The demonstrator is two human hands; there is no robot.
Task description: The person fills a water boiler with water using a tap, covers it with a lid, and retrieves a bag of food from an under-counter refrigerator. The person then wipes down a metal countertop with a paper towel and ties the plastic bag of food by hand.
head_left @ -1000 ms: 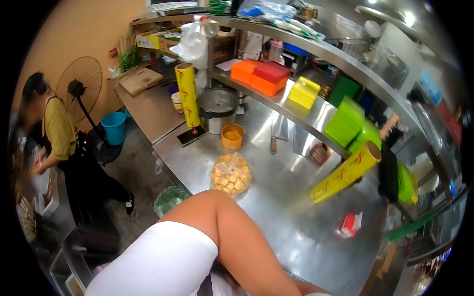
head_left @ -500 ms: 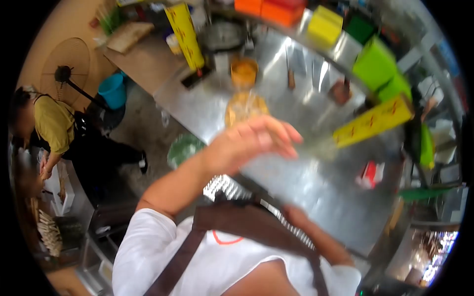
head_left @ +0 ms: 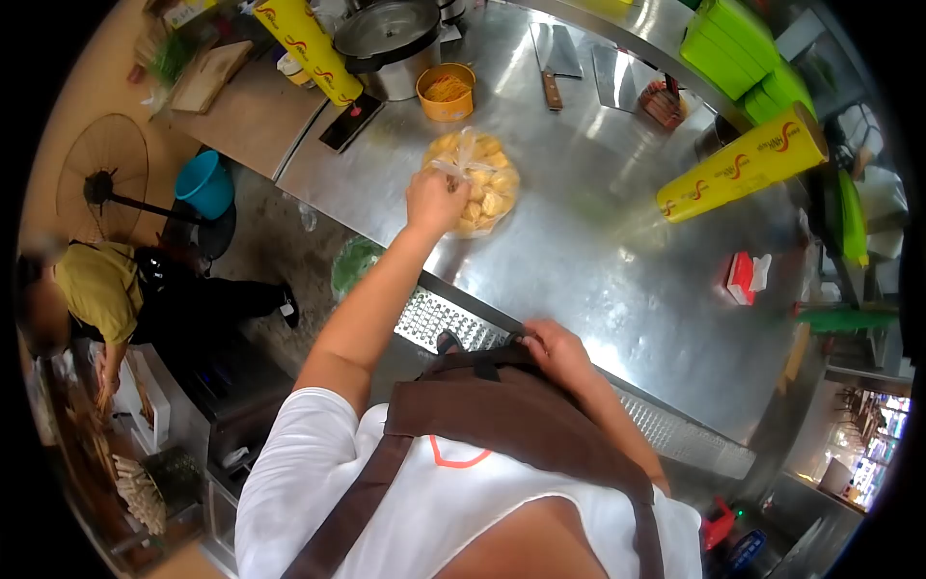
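Observation:
A clear plastic bag (head_left: 497, 188) of yellow chunks, tied at the top, lies on the steel table. My left hand (head_left: 437, 201) is closed at its knotted neck, with the fingertips partly hidden. By the table's front edge, next to the brown apron (head_left: 502, 415), is my right hand (head_left: 559, 352). Its fingers are curled, and what they hold, if anything, is hidden. Behind the bag stands an orange round tub (head_left: 446, 94) with orange-yellow contents.
Yellow printed rolls (head_left: 743, 166) stand at right and back left, near a lidded steel pot (head_left: 391, 39). Cleavers (head_left: 557, 53) lie at the back. A red tissue packet (head_left: 743, 278) sits at right. At left, a person (head_left: 101, 289) works near a blue bucket (head_left: 204, 183) and a fan.
My left hand has moved away from me, up and to the left in view, from above the table to the bag's knot. My right hand shows more fully at the table edge.

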